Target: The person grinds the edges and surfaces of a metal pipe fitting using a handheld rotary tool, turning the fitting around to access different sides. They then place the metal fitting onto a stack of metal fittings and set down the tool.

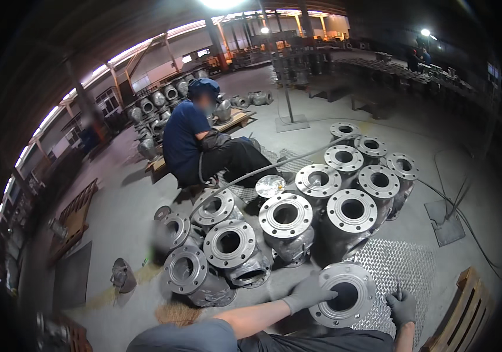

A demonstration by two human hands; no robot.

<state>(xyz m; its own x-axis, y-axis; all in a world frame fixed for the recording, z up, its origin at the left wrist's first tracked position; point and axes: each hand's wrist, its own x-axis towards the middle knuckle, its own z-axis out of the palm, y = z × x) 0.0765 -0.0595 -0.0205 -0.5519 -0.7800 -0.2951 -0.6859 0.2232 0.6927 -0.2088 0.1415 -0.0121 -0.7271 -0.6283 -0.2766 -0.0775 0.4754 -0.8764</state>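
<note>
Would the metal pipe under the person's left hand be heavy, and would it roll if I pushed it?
The metal pipe is probably heavy, since its rim looks like thick metal. It likely won't bend, as that rim seems rigid. With its open end facing up, it seems more apt to slide or tip than roll.

The left forearm (259, 318), bare below a blue-grey fabric sleeve (186, 337), extends from the lower edge toward the right, rising slightly to the wrist. The left hand (310, 294), in a grey fabric glove, is positioned palm down with the thumb pointing right. The right forearm (405, 337), bare and shorter in view, stands nearly vertical. The right hand (402, 308), likewise grey-gloved, is raised with fingers curled inward.
</note>
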